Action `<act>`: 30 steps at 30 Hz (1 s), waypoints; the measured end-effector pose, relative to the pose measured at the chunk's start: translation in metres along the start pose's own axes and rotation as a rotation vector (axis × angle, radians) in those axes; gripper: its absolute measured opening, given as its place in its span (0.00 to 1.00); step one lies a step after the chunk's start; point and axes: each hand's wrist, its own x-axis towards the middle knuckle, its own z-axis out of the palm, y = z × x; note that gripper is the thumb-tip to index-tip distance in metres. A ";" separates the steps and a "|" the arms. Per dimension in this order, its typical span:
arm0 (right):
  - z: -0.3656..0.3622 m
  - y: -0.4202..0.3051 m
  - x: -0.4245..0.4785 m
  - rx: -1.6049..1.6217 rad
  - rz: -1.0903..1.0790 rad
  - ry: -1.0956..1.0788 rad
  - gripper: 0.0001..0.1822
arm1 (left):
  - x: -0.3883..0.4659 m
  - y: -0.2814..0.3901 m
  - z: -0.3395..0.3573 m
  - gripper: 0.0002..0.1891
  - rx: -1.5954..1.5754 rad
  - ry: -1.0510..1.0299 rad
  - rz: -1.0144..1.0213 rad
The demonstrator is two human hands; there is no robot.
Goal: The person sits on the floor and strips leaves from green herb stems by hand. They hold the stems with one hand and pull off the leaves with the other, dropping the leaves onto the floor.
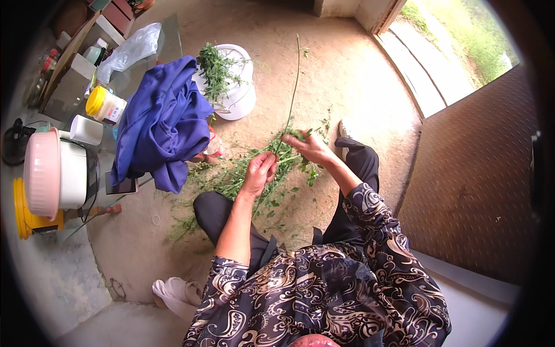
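Note:
My left hand pinches a long green plant stem, which rises past both hands and is nearly bare toward its top. Just to the right, my right hand has its fingers curled around some green leaves, partly hidden and slightly blurred. Below both hands a loose heap of leafy green stalks spreads over the floor between my knees. A bunch of leafy sprigs lies on the lid of a white bucket ahead of me.
Left stands a glass table with a purple cloth, a yellow-lidded jar, a white cup, a pink basin and a phone. A brown metal door stands right, beside an open doorway.

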 end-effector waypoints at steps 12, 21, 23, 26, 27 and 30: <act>-0.050 0.052 -0.007 0.921 -0.036 0.221 0.13 | 0.012 -0.002 -0.011 0.08 0.007 0.188 0.158; -0.020 0.076 -0.029 0.918 0.077 0.133 0.11 | 0.014 0.008 -0.007 0.08 -0.066 0.067 0.124; -0.015 0.072 -0.028 0.968 0.082 0.099 0.11 | 0.013 0.009 -0.009 0.08 -0.081 0.054 0.114; -0.017 0.083 -0.023 0.944 0.087 0.041 0.12 | 0.014 0.008 -0.005 0.08 -0.096 0.024 0.105; -0.015 0.081 -0.023 0.925 0.097 0.030 0.12 | 0.014 0.010 -0.003 0.08 -0.101 0.024 0.112; -0.004 0.078 -0.024 0.821 0.134 0.039 0.16 | 0.027 0.023 0.005 0.07 -0.133 0.015 0.164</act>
